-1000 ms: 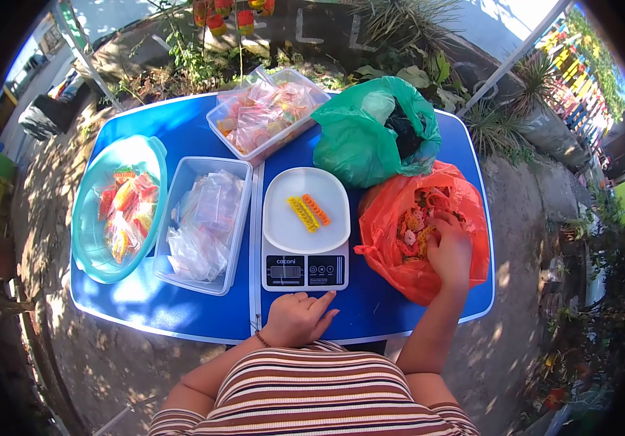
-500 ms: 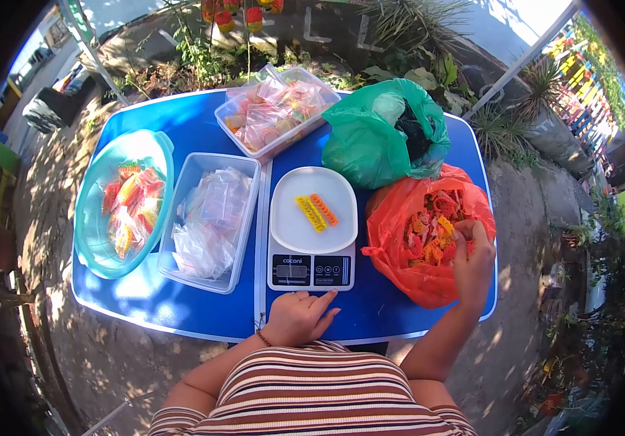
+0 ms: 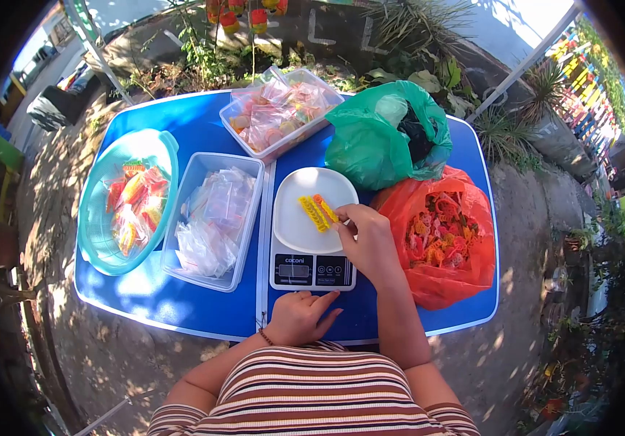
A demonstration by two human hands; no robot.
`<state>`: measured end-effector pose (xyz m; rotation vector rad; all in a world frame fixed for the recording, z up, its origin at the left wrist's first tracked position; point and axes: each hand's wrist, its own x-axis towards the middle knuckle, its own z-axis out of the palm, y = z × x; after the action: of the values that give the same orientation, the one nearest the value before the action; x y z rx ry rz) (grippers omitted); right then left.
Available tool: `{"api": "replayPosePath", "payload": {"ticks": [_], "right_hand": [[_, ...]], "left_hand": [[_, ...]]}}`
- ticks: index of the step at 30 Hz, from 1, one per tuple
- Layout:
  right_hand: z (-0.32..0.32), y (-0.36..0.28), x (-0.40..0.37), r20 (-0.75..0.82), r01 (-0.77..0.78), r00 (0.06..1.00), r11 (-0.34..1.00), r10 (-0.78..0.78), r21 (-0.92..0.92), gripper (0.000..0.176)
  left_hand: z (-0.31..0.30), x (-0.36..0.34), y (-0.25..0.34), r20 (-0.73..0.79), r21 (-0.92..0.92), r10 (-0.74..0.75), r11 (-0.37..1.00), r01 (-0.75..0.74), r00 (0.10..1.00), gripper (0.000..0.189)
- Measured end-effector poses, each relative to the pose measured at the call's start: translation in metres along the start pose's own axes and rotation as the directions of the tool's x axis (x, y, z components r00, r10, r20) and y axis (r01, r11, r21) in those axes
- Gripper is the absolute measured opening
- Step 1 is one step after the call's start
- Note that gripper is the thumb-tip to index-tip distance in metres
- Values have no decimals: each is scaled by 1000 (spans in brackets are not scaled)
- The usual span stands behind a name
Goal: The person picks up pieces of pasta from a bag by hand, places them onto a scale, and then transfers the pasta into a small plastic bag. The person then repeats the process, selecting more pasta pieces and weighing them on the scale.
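My right hand (image 3: 362, 234) is over the plate of the white kitchen scale (image 3: 290, 234), its thumb and fingers closed on a small yellow textured strip (image 3: 328, 209). That strip lies along an orange strip (image 3: 317, 198) and mostly covers it. Just left of them rests another yellow strip (image 3: 313, 214) with a dark pattern. What exactly the strips are, I cannot make out. Below the scale's front edge, my left hand (image 3: 298, 318) rests near the table edge, index finger stretched out and thumb apart, holding nothing. To the right, a red plastic bag (image 3: 402, 272) gapes around many orange, red and yellow pieces (image 3: 436, 231).
The blue folding table (image 3: 141, 305) also carries a teal basket (image 3: 88, 243) of filled packets and a clear tub (image 3: 234, 275) of small plastic bags. Behind stand another tub (image 3: 274, 151) with packets and a green plastic bag (image 3: 359, 138).
My right hand has moved left from the red bag to the scale plate, bringing a yellow strip over the orange one. My left hand stays near the table edge.
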<state>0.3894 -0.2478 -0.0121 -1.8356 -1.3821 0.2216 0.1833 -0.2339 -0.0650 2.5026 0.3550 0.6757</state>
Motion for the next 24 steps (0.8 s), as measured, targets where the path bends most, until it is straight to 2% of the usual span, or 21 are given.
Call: {"api": "replayPosePath", "payload": {"ticks": [2,5,8,13,17,22,24], "right_hand": [[19,4,9,-100,75,992,997,-78,-32,22],[9,-5,6,-147,79,986,997,-81,-26,20],[-17,-21,-8,-122,-41,991,992,56,122,18],[-27,-24,-38,-146,8,989,984,18,176,14],[-9,-21,-62,-68,6,998,967,12,256,13],[13,-10,-91,-80,-9,997,993,19,122,15],[12,-9,-98,-51,-113,992,991,117,72,16]], "left_hand": [[-1,-2,-1,-4,10,-10,1000,10,1000,31],[-5,-4,-1,-6,10,-43,999,43,999,31],[-6,-5,-2,17,9,-73,997,73,997,31],[-4,-2,-3,29,-13,-66,998,67,997,30],[-6,-1,-5,23,-1,-71,997,71,997,31],[-9,-4,-9,-21,0,-67,998,67,998,33],[-11,-4,-9,-27,1,-75,997,75,997,33]]}}
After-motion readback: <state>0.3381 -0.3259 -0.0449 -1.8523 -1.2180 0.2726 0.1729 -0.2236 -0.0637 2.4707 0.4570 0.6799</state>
